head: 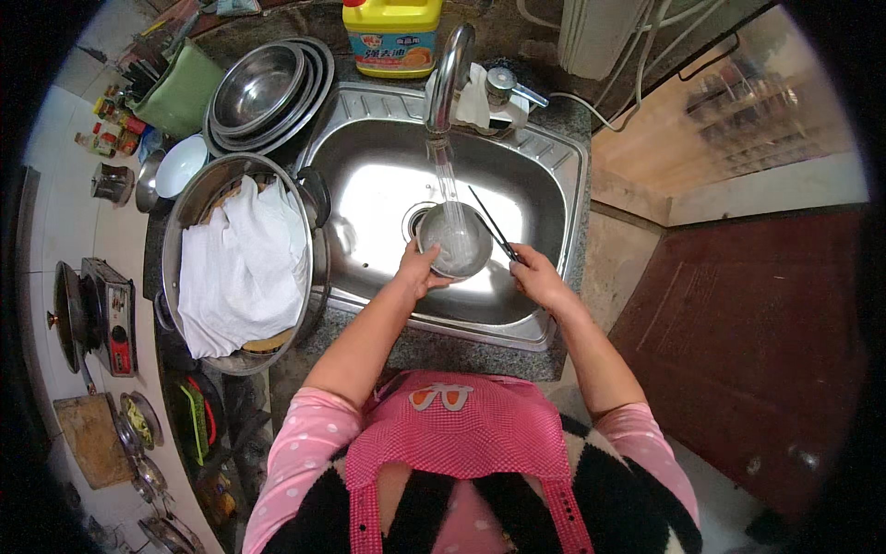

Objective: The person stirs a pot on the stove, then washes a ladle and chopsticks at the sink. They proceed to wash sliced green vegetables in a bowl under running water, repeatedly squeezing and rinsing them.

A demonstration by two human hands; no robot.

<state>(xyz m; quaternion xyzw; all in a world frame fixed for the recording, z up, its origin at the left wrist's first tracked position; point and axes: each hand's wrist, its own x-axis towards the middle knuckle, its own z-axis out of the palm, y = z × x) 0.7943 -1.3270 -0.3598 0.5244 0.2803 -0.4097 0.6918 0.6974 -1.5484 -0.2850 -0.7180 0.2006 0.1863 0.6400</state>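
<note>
My left hand grips the rim of a small metal bowl, its thumb over the edge. Water runs from the chrome faucet straight into the bowl. In my right hand is a pair of dark chopsticks, their tips pointing up and left past the bowl's right side. Both hands are over the stainless steel sink. The bowl partly covers the drain.
Left of the sink stands a large metal pot with a white cloth inside. Nested metal basins and a white bowl sit behind it. A yellow detergent jug and a faucet handle are at the back.
</note>
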